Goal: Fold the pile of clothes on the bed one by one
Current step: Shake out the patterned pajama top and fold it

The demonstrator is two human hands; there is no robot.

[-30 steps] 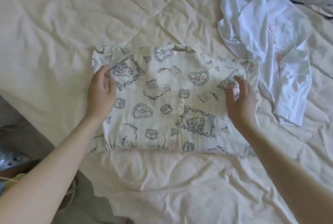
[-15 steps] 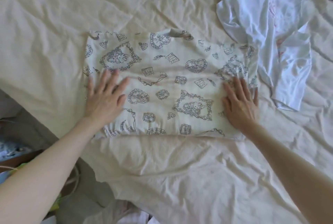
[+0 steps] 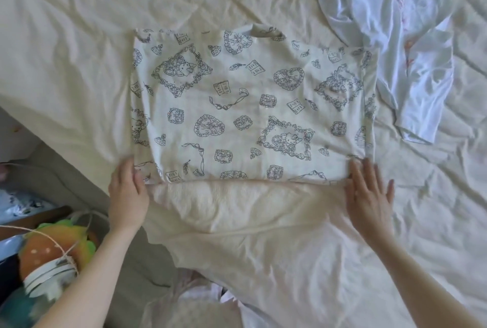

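Since half a second ago both hands slid off the middle of the cloth down to its near corners. Head view, only one: printed garment lies flat as a rectangle on the bed, near edge doubled over, far edge with a small loop sticking up. Left hand sits at the near-left corner, thumb on top of the cloth; rest of the fingers go under or beside the edge, so cannot tell if that grip is a real pinch. Right hand lies flat, fingers straight, just beside the near-right corner, holding nothing. White garment lies crumpled to the right, its edge close to the printed one, unfolded. More cloth shows at the bottom edge. Handling guess: thin cotton, light, limp, no stiffness, won't slip on the sheet but will drag wrinkles. Best taken at both near corners, pinched through all layers, and lifted together so the fold stays square. Clutter beside the bed at lower left, irrelevant.
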